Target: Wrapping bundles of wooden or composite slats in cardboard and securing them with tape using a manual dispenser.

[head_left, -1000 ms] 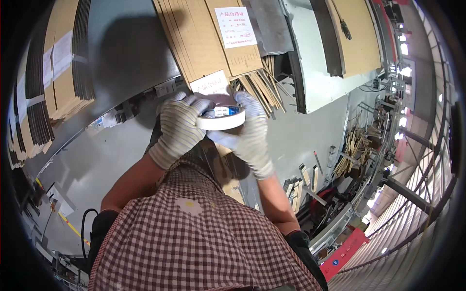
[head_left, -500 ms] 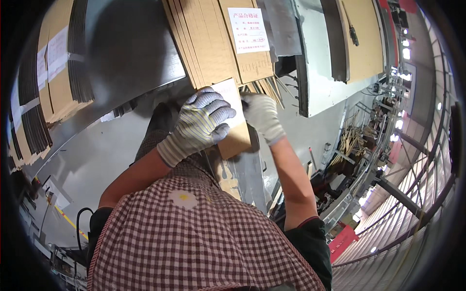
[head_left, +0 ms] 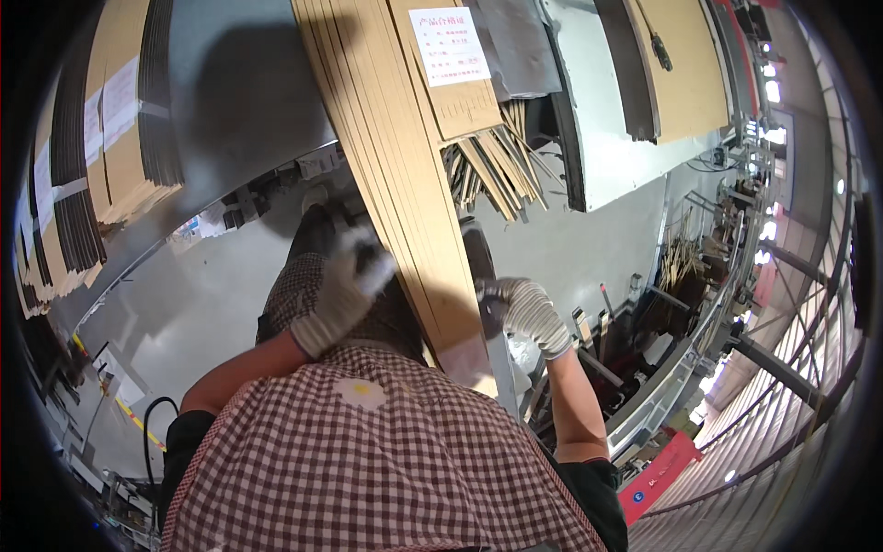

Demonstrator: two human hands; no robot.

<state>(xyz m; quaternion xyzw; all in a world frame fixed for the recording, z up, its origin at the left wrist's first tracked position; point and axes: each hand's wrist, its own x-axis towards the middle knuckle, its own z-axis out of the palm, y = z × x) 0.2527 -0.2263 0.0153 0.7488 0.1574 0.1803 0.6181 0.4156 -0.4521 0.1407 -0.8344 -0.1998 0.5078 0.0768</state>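
Note:
A stack of long, narrow tan boards [head_left: 405, 175] slants across the middle from the far edge to my apron, with a pale paper patch on its near end. My left hand [head_left: 345, 290], in a white-grey knit glove, is beside its left edge; motion smears the fingers. On the other side my right hand [head_left: 529, 313], gloved alike, has its fingers bent toward the right edge, loosely apart, with nothing visible in them. Whether the fingertips touch the boards is unclear. Just right of the stack's far part lies another tan board [head_left: 464, 110] with a white printed label [head_left: 449, 46].
Loose thin strips [head_left: 497, 170] jut out below the labelled board. Banded stacks of boards [head_left: 115, 138] stand at left on a dark grey table [head_left: 244, 110]. At right are a pale work surface [head_left: 612, 138] and a tan panel [head_left: 685, 83] with a dark-handled tool [head_left: 660, 53].
The stack of boards now reaches much nearer to my body. My left hand has left its top and moved down and left; my right hand has moved down and right.

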